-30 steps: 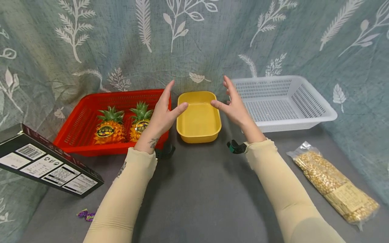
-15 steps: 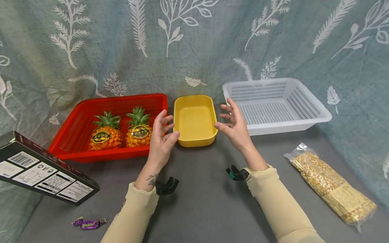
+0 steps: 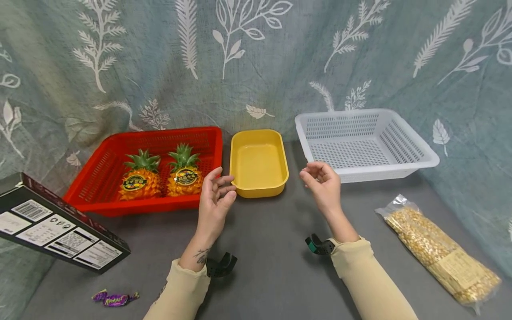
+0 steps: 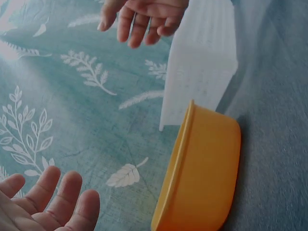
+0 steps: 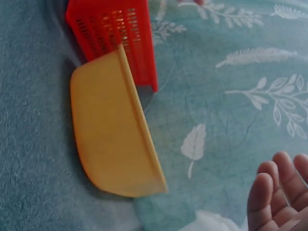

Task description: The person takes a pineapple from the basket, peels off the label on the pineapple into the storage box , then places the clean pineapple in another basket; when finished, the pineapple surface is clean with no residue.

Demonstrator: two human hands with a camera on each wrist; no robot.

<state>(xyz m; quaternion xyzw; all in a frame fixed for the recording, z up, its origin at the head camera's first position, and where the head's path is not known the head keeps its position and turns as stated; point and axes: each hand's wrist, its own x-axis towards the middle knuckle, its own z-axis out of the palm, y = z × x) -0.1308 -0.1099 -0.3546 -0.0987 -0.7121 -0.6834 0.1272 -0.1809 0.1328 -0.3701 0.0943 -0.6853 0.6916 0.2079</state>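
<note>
A yellow plastic tub stands between my two hands, at the back. My left hand hovers just left of its near corner, fingers loosely bent and nothing in them. On the other side my right hand hangs near the front left corner of a white plastic basket, its fingers more bent, also holding nothing. Both wrist views show the tub's side wall with loose fingers nearby. To the left, a red plastic basket bears two small pineapples with black labels.
A black printed box leans at the far left edge. Near it lies a purple wrapped candy. A clear bag of corn kernels lies on the grey table at the right. A leaf-patterned curtain hangs behind.
Both hands have drawn back toward the person from beside the yellow tub, and the right fingers have bent more. The candy, partly behind the left sleeve before, is now uncovered. The containers look unmoved.
</note>
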